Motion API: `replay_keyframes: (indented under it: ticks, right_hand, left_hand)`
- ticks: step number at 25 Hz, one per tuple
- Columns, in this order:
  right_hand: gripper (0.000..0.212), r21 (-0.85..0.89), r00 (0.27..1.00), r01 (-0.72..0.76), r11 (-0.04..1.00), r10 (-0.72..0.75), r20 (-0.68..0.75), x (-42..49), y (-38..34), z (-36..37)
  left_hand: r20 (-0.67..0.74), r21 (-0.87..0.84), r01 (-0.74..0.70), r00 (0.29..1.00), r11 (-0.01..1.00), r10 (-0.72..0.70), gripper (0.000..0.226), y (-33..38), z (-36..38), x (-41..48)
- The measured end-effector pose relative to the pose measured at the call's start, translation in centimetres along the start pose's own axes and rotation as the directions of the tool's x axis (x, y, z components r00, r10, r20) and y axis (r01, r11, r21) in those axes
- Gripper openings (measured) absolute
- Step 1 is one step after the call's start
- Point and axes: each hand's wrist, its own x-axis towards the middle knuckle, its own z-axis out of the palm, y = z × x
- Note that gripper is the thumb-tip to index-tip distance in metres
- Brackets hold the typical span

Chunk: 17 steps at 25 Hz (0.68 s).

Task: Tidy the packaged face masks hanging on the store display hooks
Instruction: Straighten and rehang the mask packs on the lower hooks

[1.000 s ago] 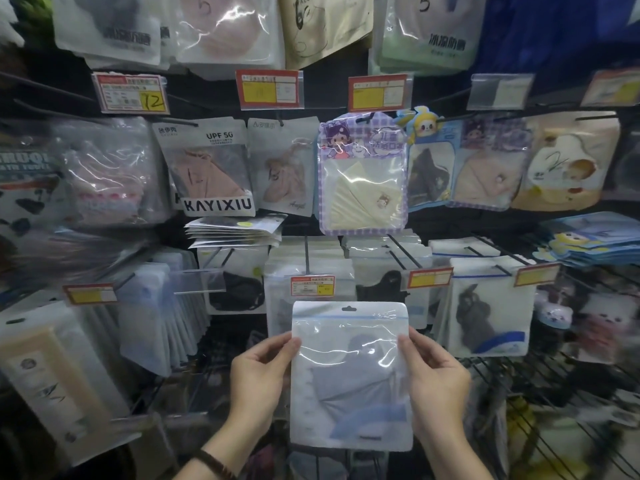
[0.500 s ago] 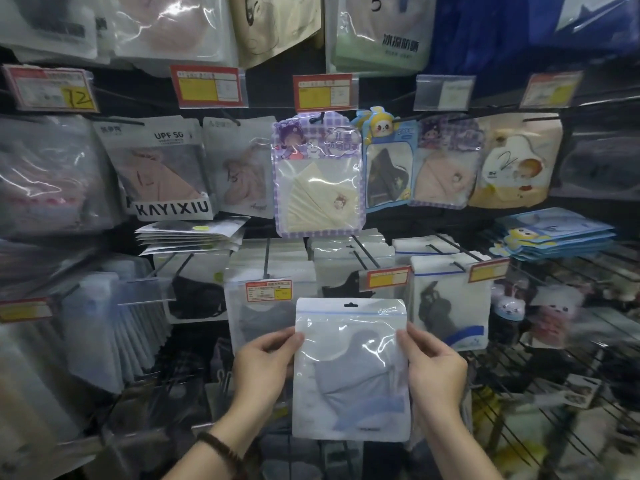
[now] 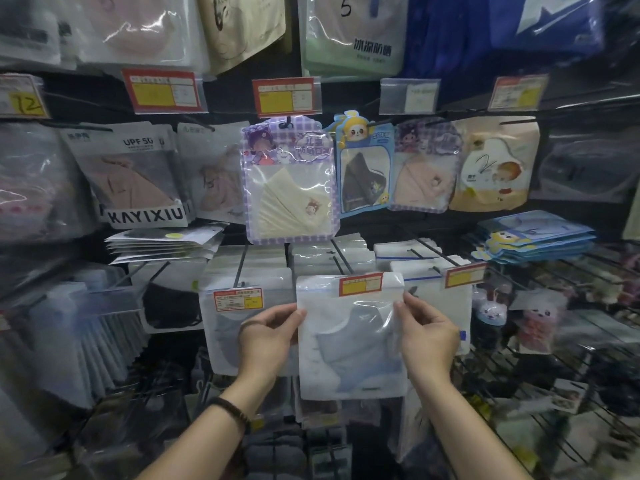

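Both hands pinch the clear mask packet [image 3: 349, 337], the left hand [image 3: 268, 336] at its left edge and the right hand [image 3: 427, 336] at its right, its top touching the red-and-yellow price tag [image 3: 361, 284] on the hook.

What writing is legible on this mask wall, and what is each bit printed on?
"KAYIXIU": band on the pink mask pack.
"UPF 50": top of that same pack.
"12": yellow price tag, far left.
"5": handwritten on the green pack up top.
"冰凉防晒": same green pack.
Other price tags: print too small to read.
Held clear mask pack: nothing legible.
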Motion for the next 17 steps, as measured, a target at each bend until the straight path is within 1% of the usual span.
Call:
replay_keyframes:
  ticks: [6, 10, 13, 17]
  right_hand:
    - [0.027, -0.025, 0.999, 0.053, 0.998, -0.052, 0.008, 0.8, -0.1, -0.2]
    - [0.025, -0.120, 0.999, 0.023, 0.993, -0.017, 0.051, 0.8, 0.3, -0.4]
    - [0.023, -0.132, 0.997, 0.063, 0.989, -0.057, 0.049, 0.6, 0.1, -0.4]
    - [0.023, -0.261, 0.990, 0.128, 0.957, -0.106, 0.093, 1.3, -0.2, 0.2]
  left_hand:
    - [-0.037, 0.023, -0.018, 0.999, 1.000, 0.019, 0.012, -0.7, 0.5, 0.4]
    - [-0.043, 0.071, -0.025, 0.999, 0.997, 0.028, 0.011, -1.1, 0.3, 0.5]
    - [-0.046, 0.095, -0.035, 0.998, 0.995, 0.040, 0.009, -1.2, 0.3, 0.5]
    - [-0.082, 0.172, -0.009, 0.996, 0.985, 0.024, 0.008, -1.6, 0.5, 1.3]
